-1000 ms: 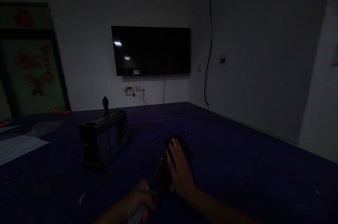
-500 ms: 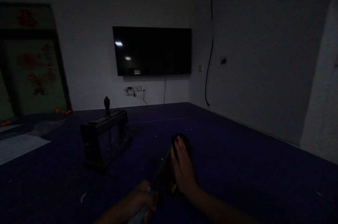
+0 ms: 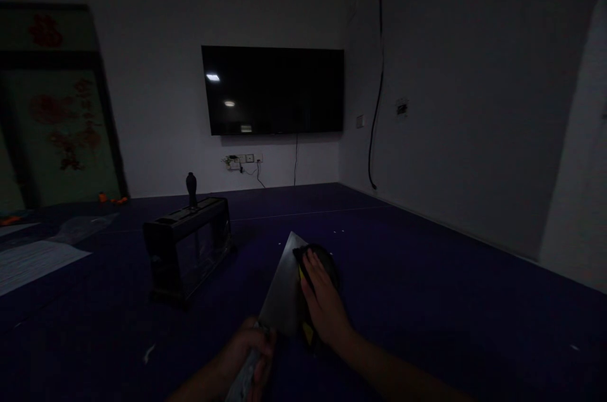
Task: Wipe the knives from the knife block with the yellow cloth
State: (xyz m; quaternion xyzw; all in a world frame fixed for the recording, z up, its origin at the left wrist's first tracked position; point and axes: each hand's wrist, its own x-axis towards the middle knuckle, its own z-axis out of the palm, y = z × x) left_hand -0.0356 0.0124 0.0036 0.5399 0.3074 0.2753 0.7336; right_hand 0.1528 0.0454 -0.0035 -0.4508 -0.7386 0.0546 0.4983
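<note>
My left hand [image 3: 251, 345] is closed round the light patterned handle of a kitchen knife [image 3: 281, 298]. Its broad grey blade points away from me, the flat face showing and the tip near the middle of the view. Against the blade's right side sits a rounded black-and-yellow tool [image 3: 327, 261]. My right hand [image 3: 325, 304] lies over that tool, fingers stretched along its top and gripping it. Dim light hides the tool's exact kind and where it meets the edge. To the left stands a black knife block [image 3: 177, 228] with clear sides and one dark-handled knife [image 3: 191, 187] in it.
Both hands are over a dark blue surface [image 3: 403, 250] with small white scraps on it. Papers [image 3: 38, 266] and clear plastic [image 3: 83, 225] lie at the left. A television [image 3: 275, 92] hangs on the far wall. A black cable [image 3: 378, 105] hangs along the right wall.
The knife blade has turned so that its broad face and tip show. The black-and-yellow tool and both hands have shifted slightly left. The knife block has stayed put.
</note>
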